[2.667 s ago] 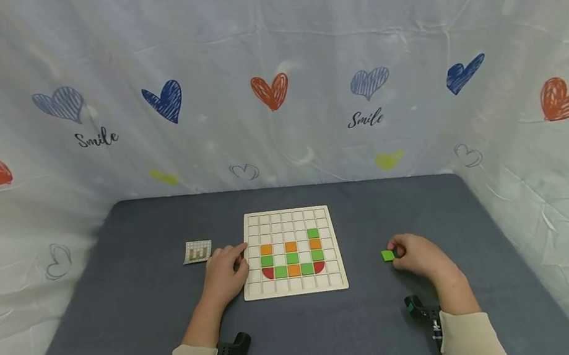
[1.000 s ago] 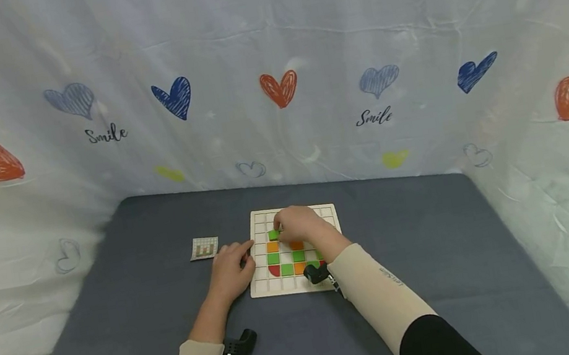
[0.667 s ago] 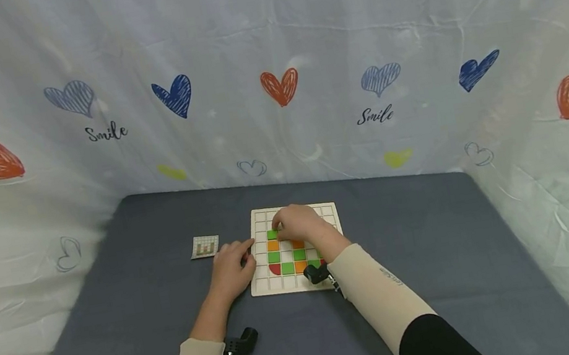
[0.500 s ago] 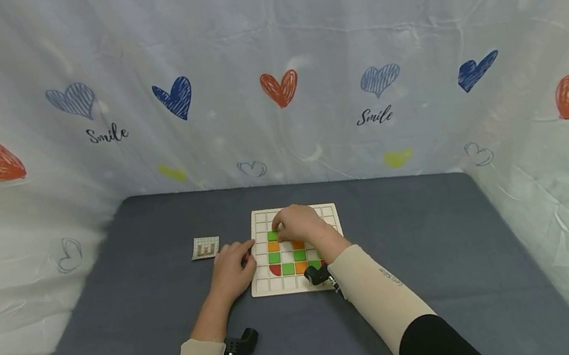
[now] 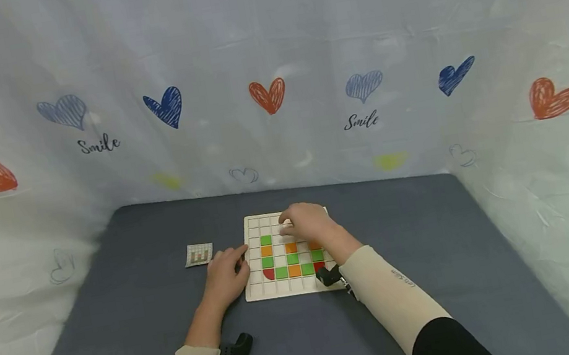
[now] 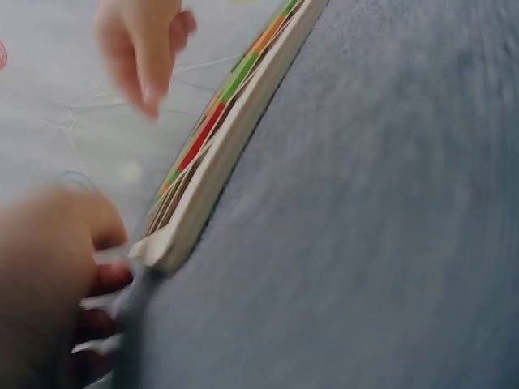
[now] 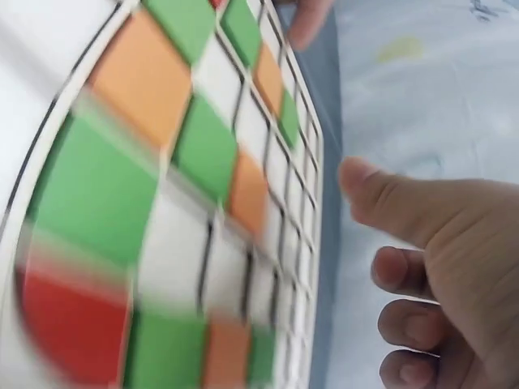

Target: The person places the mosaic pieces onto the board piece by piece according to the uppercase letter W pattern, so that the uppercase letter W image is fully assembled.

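A white gridded board [image 5: 293, 289] lies on the dark cloth, with green, orange and red tiles set in its cells. The topmost green tile [image 5: 266, 240] sits above an orange one in the left column. Over the board's upper middle hovers my right hand [image 5: 308, 222], thumb and fingers apart. In the right wrist view nothing lies between that hand's thumb [image 7: 389, 190] and fingers. My left hand [image 5: 226, 275] rests at the board's left edge, its index finger touching the rim. The right hand and forearm hide the board's upper right part.
A small printed card [image 5: 199, 254] with a grid pattern lies left of the board, close to the left hand. The dark cloth [image 5: 302, 350] covers the table. Behind it hangs a pale curtain [image 5: 325, 152] printed with hearts.
My right hand carried a green tile from the right side to the board's left column, let it go, and has since drawn slightly right. The left hand stays at the board's edge.
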`<state>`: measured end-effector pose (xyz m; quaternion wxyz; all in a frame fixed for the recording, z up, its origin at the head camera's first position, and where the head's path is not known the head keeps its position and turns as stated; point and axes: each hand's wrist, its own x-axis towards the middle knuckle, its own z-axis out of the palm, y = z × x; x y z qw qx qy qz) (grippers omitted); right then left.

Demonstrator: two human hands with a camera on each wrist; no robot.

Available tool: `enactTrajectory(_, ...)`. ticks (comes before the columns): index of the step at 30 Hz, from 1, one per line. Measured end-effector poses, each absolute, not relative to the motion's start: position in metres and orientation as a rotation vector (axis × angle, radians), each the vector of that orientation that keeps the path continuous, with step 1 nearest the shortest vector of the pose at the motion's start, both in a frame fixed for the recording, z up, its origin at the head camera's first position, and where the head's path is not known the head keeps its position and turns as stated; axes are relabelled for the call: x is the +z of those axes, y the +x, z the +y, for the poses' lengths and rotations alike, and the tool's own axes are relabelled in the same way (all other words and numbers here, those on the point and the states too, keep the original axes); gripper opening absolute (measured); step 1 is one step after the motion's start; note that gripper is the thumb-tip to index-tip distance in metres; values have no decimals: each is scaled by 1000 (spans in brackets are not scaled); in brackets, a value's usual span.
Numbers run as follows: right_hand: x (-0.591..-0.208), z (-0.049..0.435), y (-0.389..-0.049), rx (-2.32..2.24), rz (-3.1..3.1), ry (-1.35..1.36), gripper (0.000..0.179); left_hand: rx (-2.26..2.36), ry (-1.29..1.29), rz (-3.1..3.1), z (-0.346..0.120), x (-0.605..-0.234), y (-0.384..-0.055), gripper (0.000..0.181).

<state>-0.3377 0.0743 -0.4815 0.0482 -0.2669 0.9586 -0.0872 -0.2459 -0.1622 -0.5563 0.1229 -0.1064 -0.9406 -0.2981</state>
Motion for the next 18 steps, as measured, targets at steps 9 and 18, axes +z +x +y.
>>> enactTrajectory(9,-442,103,-379,-78,3340,-678,61,-592,-177,-2614,-216,-467,-304,57)
enactTrajectory(18,-427,116,-410,3,3279,-193,86,-386,46,-2945,-242,-420,-370,79)
